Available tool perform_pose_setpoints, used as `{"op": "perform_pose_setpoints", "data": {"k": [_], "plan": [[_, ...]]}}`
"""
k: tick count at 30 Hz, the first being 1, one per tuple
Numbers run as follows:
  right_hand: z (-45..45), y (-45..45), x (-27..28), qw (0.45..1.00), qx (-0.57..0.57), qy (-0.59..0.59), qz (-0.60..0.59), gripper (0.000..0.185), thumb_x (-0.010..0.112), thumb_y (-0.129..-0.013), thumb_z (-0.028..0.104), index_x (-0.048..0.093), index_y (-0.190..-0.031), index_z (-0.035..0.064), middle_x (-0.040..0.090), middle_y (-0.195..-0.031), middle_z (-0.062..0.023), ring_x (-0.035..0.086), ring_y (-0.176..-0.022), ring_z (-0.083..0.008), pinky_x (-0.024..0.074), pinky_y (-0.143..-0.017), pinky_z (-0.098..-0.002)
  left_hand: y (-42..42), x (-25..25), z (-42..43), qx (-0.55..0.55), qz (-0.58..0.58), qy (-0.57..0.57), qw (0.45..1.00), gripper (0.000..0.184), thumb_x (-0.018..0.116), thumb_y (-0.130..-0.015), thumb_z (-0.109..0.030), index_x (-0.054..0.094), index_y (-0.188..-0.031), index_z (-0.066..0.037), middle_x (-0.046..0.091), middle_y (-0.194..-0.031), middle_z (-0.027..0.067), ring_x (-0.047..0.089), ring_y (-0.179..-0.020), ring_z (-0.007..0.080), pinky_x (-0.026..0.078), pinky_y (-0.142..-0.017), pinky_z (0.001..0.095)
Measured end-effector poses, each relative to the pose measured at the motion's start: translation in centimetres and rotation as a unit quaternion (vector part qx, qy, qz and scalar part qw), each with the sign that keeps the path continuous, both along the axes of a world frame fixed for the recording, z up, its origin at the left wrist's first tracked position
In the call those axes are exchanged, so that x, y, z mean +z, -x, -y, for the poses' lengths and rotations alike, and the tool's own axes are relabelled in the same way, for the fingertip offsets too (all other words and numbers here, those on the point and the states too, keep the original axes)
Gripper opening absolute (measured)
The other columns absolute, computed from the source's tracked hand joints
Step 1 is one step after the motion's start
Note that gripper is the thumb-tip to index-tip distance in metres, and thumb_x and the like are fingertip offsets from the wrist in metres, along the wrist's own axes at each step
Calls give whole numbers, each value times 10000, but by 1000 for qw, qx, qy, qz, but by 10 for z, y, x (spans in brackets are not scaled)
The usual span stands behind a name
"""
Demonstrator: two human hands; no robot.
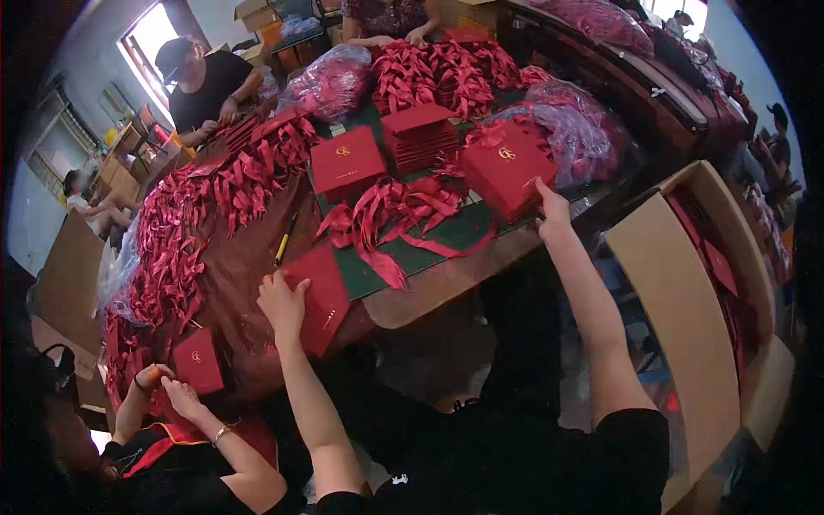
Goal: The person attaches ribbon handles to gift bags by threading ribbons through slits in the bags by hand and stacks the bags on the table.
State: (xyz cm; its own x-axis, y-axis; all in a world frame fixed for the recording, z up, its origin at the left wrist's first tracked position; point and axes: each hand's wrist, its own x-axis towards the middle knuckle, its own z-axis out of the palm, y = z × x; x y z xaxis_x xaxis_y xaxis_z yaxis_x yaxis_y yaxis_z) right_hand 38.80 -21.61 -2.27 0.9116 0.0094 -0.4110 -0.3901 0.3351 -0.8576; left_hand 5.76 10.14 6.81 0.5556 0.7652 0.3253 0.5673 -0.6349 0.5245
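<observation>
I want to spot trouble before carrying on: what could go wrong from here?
The loose ribbons beside the stack of red bags at the right hand could snag if that stack is pulled. The flat red bag at the left hand reaches close to the table's edge and might slip off. The yellow pen near it could get swept along.

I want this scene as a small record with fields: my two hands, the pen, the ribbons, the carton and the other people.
Left hand: at the edge of a flat red bag
Right hand: touching the corner of a red stack with a gold logo
Pen: yellow and black, left of the green mat
Ribbons: red, loose, partly on the mat
Carton: open, at right, red items inside
Others: nearest co-worker lower left; more people farther off
</observation>
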Motion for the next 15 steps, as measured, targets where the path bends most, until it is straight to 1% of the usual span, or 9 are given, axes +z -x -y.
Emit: {"op": "perform_pose_setpoints", "data": {"k": [1,3,4,7,8,9,12,13,15], "plan": [[-4,17,18,995,-74,61,-35,756,710,-840,266,266,-1410,46,374,-1395,-129,382,-1258,-260,292,-1048,-412,1,3,-2,4,-2,3,1000,258,673,-863,-183,625,-1060,-23,616,-876,99,565,-764,206,458,-686,344],[-3,32,-9,977,-164,26,137,598,668,-879,210,319,-1339,53,459,-1252,-93,473,-1108,-204,377,-959,-337,10,8,-2,12,-6,9,1000,257,675,-862,-181,626,-1057,-21,616,-867,97,564,-754,204,458,-680,343],[-8,56,-2,967,-146,-14,208,360,631,-907,156,448,-1199,51,530,-1053,-27,515,-937,-124,421,-829,-260,12,10,-2,17,-7,12,1000,256,676,-861,-180,627,-1055,-21,617,-862,97,563,-749,203,458,-676,343],[-40,102,3,935,-4,-4,355,112,643,-897,135,602,-906,31,576,-849,28,516,-797,-55,407,-712,-208,20,17,-3,25,-20,24,999,254,679,-859,-177,628,-1051,-19,617,-848,95,562,-735,200,457,-666,341],[-45,108,7,931,105,48,345,100,663,-873,111,620,-909,28,581,-853,25,516,-778,-52,414,-686,-215,24,19,-2,26,-27,29,999,253,680,-859,-176,628,-1050,-18,617,-844,94,561,-730,199,457,-663,341],[-54,107,2,896,167,98,401,108,674,-858,111,639,-915,27,586,-848,12,523,-748,-68,424,-664,-229,31,20,-1,27,-33,33,999,253,681,-858,-175,629,-1048,-17,618,-839,93,561,-725,198,457,-659,341],[-83,116,18,842,190,170,475,92,705,-804,83,656,-864,33,605,-788,-23,536,-698,-103,433,-654,-249,36,28,3,29,-44,42,998,251,683,-856,-172,630,-1044,-15,618,-825,91,559,-710,196,456,-649,339],[-89,113,18,843,190,167,475,92,705,-804,83,656,-864,33,605,-788,-23,536,-698,-103,433,-654,-249,43,31,12,7,26,-64,998,229,713,-832,-134,634,-979,22,566,-676,53,469,-579,136,404,-552,297],[-100,107,14,757,256,304,519,225,693,-835,235,650,-928,35,609,-885,-85,568,-880,-242,463,-772,-358,59,42,28,74,97,68,990,238,709,-844,-143,623,-967,43,574,-713,25,470,-611,93,398,-564,262]]}}
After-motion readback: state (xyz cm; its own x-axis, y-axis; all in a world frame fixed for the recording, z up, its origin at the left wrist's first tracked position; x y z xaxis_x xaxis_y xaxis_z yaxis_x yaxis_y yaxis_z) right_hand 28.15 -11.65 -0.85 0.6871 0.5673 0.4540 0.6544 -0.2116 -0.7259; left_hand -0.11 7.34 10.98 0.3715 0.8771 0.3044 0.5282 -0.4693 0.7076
